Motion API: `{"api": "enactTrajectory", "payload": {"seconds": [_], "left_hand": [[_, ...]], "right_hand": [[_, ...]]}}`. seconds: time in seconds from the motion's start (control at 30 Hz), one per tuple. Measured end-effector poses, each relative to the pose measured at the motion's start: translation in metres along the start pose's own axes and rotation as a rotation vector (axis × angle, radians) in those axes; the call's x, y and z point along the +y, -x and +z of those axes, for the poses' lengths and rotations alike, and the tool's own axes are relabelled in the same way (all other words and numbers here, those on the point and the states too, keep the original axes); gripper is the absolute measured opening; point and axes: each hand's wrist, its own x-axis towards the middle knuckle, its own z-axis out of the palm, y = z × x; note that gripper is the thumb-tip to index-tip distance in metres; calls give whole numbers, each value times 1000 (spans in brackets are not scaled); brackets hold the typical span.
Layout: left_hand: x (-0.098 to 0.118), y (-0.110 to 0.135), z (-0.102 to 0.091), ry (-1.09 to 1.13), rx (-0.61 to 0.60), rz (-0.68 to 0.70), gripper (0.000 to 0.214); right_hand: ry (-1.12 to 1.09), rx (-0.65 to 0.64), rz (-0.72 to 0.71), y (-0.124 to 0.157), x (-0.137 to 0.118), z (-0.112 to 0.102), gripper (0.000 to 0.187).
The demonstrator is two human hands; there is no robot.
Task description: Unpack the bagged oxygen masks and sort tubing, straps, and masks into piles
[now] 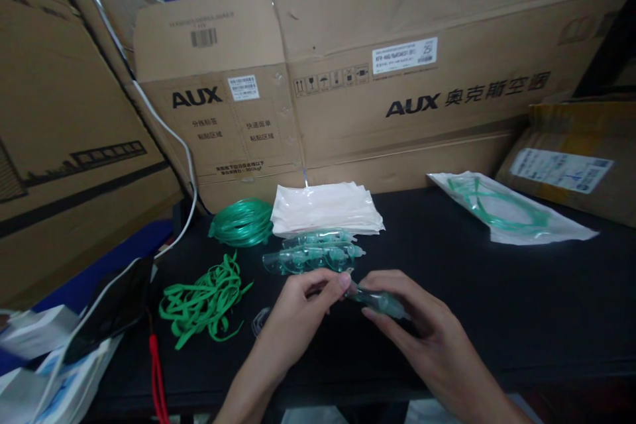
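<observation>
My right hand [415, 308] is closed around a translucent green face mask [382, 303], which looks like an oxygen mask, thumb below and fingers above. At the mask's narrow left end, the thumb and forefinger of my left hand [311, 301] are pinched together. A small shiny bit shows at those fingertips, too small to name. Just beyond my hands lies a row of similar clear green masks [313, 257], partly nested. Left of my left wrist is a small cluster of thin clear or metallic pieces [260, 321], partly hidden by the arm.
On the black table [497, 305] are coiled green tubing [242, 222], a heap of green elastic straps [203, 301] and stacked white pouches [325, 209]. A bagged tube set [511, 209] lies right. Cardboard boxes [348, 112] wall the back; a white cable [166, 118] hangs left.
</observation>
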Motion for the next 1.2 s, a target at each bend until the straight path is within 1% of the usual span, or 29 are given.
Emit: {"api": "enactTrajectory", "payload": {"seconds": [0.07, 0.1, 0.17, 0.23, 0.3, 0.37, 0.43, 0.57, 0.67, 0.77, 0.83, 0.9, 1.03, 1.2], "left_hand": [[2, 1, 0, 41, -2, 21, 30], [3, 1, 0, 58, 5, 36, 28], [4, 2, -1, 53, 14, 63, 26], [6, 3, -4, 29, -7, 93, 25], [6, 5, -6, 10, -36, 132, 23], [6, 5, -9, -13, -49, 161, 21], [4, 5, -12, -32, -66, 143, 22], [-3, 3, -16, 3, -129, 63, 23], [-6, 1, -17, -52, -136, 105, 23], [-7, -1, -16, -136, -123, 169, 24], [-6, -1, -15, -139, -102, 179, 24], [-6, -1, -15, -119, -94, 177, 23], [-7, -1, -17, -69, -116, 178, 20], [-9, -3, -18, -102, -110, 206, 13]], "right_hand": [[-38, 5, 35, 0, -2, -1, 20], [-91, 8, 86, -1, -3, -2, 22], [-248, -1, 248, -4, -9, -4, 33], [-383, -11, 415, -9, -17, -6, 42], [-422, -29, 527, -14, -24, -7, 42], [-416, -55, 572, -19, -27, -7, 38], [-426, -76, 585, -22, -27, -6, 36], [-467, -60, 577, -24, -19, 0, 32], [-488, -41, 580, -22, -15, 2, 30], [-582, -27, 609, -20, -13, 3, 34], [-655, -33, 626, -19, -14, 3, 35], [-683, -56, 629, -19, -16, 3, 34], [-629, -108, 614, -19, -17, 3, 32], [-469, -60, 593, -17, -12, 4, 33]]}}
